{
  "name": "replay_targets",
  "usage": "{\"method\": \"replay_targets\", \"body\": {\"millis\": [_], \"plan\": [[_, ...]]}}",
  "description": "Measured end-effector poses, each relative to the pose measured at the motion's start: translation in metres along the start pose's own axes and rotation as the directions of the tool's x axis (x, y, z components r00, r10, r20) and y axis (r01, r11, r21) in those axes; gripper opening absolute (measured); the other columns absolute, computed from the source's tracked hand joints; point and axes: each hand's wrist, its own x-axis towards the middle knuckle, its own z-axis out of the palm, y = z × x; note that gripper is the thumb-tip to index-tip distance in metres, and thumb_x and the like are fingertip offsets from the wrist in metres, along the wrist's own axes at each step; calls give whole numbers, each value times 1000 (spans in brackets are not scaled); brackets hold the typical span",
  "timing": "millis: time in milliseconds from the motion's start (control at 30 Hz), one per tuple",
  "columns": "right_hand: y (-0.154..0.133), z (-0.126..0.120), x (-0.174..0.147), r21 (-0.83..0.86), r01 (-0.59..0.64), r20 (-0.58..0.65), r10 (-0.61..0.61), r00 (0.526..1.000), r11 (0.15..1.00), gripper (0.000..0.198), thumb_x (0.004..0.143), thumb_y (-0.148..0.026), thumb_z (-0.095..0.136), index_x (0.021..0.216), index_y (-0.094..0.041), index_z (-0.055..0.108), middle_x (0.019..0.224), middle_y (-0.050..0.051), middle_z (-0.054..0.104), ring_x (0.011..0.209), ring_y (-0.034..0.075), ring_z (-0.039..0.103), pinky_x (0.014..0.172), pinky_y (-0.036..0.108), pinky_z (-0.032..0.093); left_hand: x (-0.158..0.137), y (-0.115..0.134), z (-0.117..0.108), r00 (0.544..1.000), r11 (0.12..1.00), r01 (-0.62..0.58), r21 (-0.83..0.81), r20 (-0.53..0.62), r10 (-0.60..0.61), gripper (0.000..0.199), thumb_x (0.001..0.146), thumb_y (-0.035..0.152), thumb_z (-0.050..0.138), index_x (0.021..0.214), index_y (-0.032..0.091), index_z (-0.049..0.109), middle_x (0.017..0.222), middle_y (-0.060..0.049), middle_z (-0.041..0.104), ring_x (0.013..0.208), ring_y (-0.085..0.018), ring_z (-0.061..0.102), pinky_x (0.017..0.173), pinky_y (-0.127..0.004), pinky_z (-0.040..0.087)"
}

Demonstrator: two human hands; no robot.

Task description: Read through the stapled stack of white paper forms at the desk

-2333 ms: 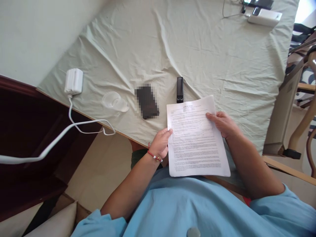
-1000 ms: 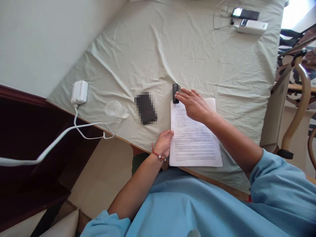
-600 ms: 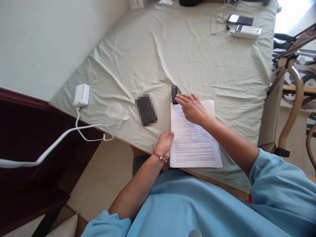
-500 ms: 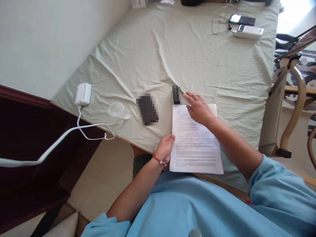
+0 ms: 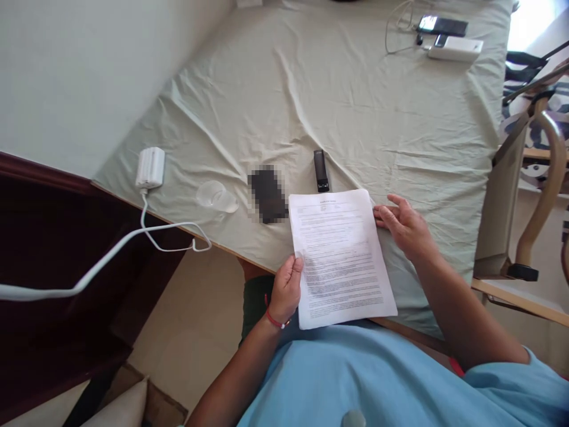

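Note:
A stack of printed paper sheets lies over the near edge of the cloth-covered table, tilted slightly. My left hand grips its left edge, thumb on top and the other fingers hidden underneath. At the upper right edge is my right hand, fingers apart, with its fingertips against or just behind the paper's side; I cannot tell which. Just beyond the top edge lies a slim black object, perhaps a stapler. Left of the stack is a dark rectangular item, blurred by pixelation.
A clear plastic cup and a white power adapter with a white cable are at the left. Far right on the table lie a phone and a white power bank. A chair stands at the right.
The stack has shifted left and toward me, now tilted, exposing more of the black object. My right hand has moved from the top of the sheets to their right edge.

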Motion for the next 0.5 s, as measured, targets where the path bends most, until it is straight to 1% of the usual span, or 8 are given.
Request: {"method": "replay_targets", "body": {"millis": [67, 133, 200, 267, 333, 367, 433, 500], "plan": [[0, 10, 3, 113, -40, -3, 40, 999, 993, 64, 87, -67, 76, 134, -26, 62, 103, 7, 82, 94, 28, 80, 86, 48, 68, 4, 1, -2, 999, 999, -35, 29, 3, 35, 51, 98, 70, 64, 97, 20, 73, 96, -5, 76, 86, -20, 63, 82, -29, 50], [1, 18, 6, 170, -43, -26, 48, 998, 985, 61, 85, -61, 79, 132, -27, 63, 97, 4, 81, 86, 26, 78, 79, 44, 67, 6, 1, -5, 998, 997, -57, 54, 5, 57, 51, 98, 70, 63, 96, 20, 72, 96, -5, 75, 87, -20, 64, 84, -30, 50], [1, 23, 7, 189, -35, -40, 43, 998, 981, 58, 82, -58, 80, 129, -27, 66, 90, 2, 79, 72, 21, 72, 66, 37, 62, 7, -1, -9, 998, 996, -57, 75, 9, 57, 50, 98, 70, 63, 96, 21, 71, 95, -5, 74, 89, -21, 63, 86, -30, 50], [1, 25, 5, 196, -29, -11, 32, 999, 980, 53, 82, -59, 80, 122, -26, 71, 80, 0, 75, 62, 18, 65, 55, 33, 53, 8, -3, -11, 999, 994, -43, 101, 15, 42, 49, 98, 70, 64, 94, 21, 70, 92, -4, 72, 89, -21, 62, 85, -30, 49], [1, 25, 2, 197, -12, 28, 6, 1000, 980, 45, 83, -60, 78, 111, -24, 74, 75, 0, 71, 63, 18, 63, 55, 31, 50, 9, -4, -12, 1000, 992, -20, 123, 14, 18, 49, 97, 70, 65, 89, 21, 68, 86, -2, 68, 85, -20, 59, 82, -30, 47], [2, 25, 0, 187, 6, 28, -12, 1000, 982, 41, 84, -60, 77, 104, -24, 75, 74, 0, 70, 65, 18, 62, 56, 31, 49, 11, -4, -11, 1000, 992, -5, 128, 8, 4, 49, 96, 69, 66, 86, 21, 67, 83, -2, 65, 82, -19, 57, 79, -29, 46], [3, 25, -2, 127, 60, -21, -58, 998, 990, 36, 85, -59, 76, 89, -23, 72, 71, 0, 65, 65, 17, 58, 57, 30, 46, 15, -3, -7, 1000, 991, 19, 130, -7, -18, 48, 95, 68, 67, 83, 22, 65, 79, 0, 62, 78, -19, 54, 75, -29, 44], [6, 25, -2, 39, 113, -87, -109, 990, 993, 36, 86, -58, 75, 81, -23, 68, 67, -2, 59, 62, 14, 51, 57, 29, 41, 19, -1, -2, 999, 990, 25, 140, -28, -22, 45, 95, 65, 67, 83, 22, 64, 80, 0, 63, 79, -19, 54, 74, -29, 43]]}}
